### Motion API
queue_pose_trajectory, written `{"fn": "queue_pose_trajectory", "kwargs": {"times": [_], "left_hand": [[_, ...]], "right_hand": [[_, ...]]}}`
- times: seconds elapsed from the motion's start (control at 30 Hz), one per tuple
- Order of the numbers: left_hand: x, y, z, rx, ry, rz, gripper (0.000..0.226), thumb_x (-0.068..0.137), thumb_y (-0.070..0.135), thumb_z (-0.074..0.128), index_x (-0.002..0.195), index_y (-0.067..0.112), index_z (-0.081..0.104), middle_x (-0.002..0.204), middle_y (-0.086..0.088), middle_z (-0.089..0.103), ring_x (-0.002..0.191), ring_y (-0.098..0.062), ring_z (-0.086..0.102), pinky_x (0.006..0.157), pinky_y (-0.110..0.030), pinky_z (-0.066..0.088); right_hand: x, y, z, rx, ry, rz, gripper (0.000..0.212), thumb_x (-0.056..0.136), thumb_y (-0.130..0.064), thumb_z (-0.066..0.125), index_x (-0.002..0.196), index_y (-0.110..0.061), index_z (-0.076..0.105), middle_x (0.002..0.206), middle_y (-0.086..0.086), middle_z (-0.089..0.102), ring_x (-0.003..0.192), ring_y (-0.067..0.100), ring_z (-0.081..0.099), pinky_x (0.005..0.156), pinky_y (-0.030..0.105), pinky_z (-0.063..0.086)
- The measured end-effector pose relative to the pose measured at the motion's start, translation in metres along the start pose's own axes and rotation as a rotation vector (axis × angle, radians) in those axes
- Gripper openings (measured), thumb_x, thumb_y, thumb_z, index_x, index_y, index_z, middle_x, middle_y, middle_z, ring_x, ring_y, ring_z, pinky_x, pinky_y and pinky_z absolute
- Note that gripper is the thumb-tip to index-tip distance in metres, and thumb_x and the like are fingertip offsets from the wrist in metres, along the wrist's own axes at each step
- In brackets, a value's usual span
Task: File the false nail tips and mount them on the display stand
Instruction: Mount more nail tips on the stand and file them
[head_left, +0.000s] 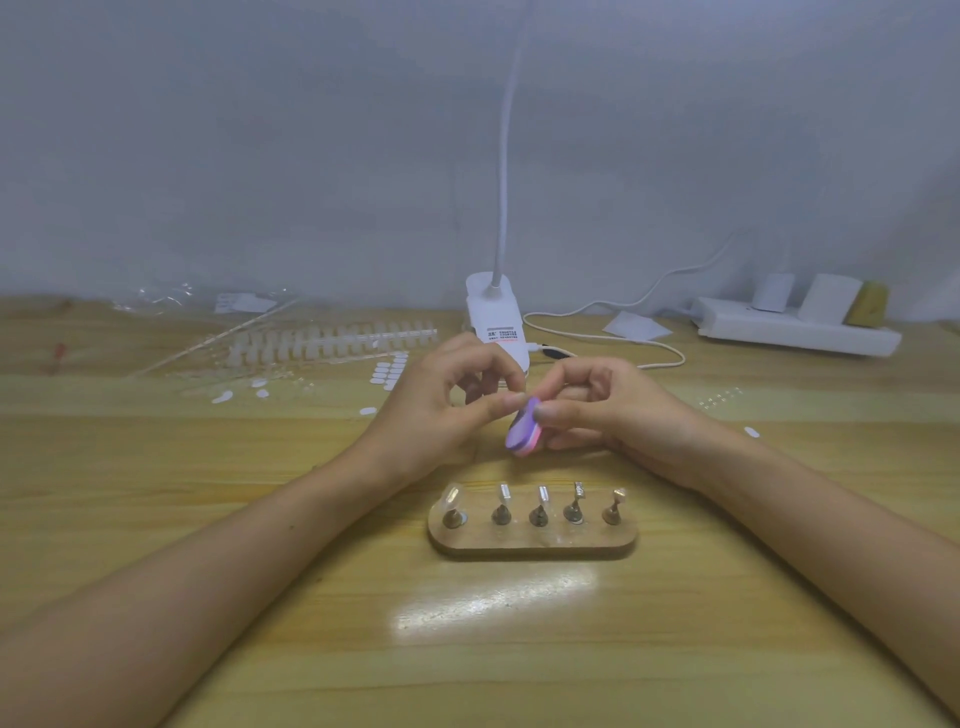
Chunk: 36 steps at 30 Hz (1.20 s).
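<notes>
Both hands meet over the middle of the desk (156, 467), just behind the stand (532, 543). The right hand (602, 410) grips a purple-and-pink file (524, 428), with the thumb on the near face and the curled fingers behind it. The file is tilted, its lower end pointing toward the stand. The left hand (441, 405) is curled too, its thumb and forefinger pressed together against the file's upper end. Whatever they pinch is too small and blurred to tell.

The stand is a wooden oval base near the front edge, and five pegs rise from it in a row. The leftmost peg carries a clear tip (453, 498). A bright glare lies on the desk in front of the stand.

Toward the back left, strips (332, 340) of unfiled tips lie in rows, with white tabs (389, 370) scattered beside them. A white lamp (493, 312) stands at the back edge behind the hands, its neck rising out of view. Its cable (631, 340) loops to the right toward a power strip (795, 330) in the back right corner.
</notes>
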<state>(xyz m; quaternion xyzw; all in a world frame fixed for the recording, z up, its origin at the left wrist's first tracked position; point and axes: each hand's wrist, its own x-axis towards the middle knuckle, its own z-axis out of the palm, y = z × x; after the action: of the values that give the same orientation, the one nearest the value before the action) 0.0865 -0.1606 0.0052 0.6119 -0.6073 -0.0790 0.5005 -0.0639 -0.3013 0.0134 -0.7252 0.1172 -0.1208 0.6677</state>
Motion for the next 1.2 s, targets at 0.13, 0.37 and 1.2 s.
{"fn": "queue_pose_trajectory", "kwargs": {"times": [0.13,0.37,1.2], "left_hand": [[0.0,-0.0014,-0.0006,-0.009,0.014,-0.011,0.014,0.086,0.007,0.072,0.082,0.02,0.067,0.081,0.003,0.052,0.071,-0.005,0.048,0.074,-0.011,0.039],[0.0003,-0.0015,-0.0004,-0.016,0.015,-0.002,0.014,0.085,0.012,0.073,0.081,0.024,0.066,0.081,0.003,0.053,0.071,-0.003,0.048,0.074,-0.011,0.038],[-0.0001,-0.0012,0.0003,-0.026,0.024,-0.023,0.009,0.083,0.016,0.074,0.08,0.022,0.068,0.08,-0.001,0.052,0.07,-0.003,0.048,0.074,-0.012,0.039]], "right_hand": [[-0.0002,0.0005,-0.001,0.017,0.035,-0.007,0.012,0.08,-0.021,0.075,0.088,-0.013,0.07,0.097,0.018,0.076,0.09,0.023,0.074,0.077,0.026,0.059],[0.0005,0.001,0.0005,0.016,0.022,-0.015,0.013,0.078,-0.02,0.077,0.088,-0.014,0.071,0.098,0.019,0.076,0.091,0.024,0.074,0.079,0.028,0.059],[0.0002,0.0034,0.0,0.053,0.031,-0.041,0.008,0.08,-0.015,0.073,0.086,-0.015,0.069,0.094,0.014,0.077,0.087,0.019,0.075,0.075,0.025,0.058]]}}
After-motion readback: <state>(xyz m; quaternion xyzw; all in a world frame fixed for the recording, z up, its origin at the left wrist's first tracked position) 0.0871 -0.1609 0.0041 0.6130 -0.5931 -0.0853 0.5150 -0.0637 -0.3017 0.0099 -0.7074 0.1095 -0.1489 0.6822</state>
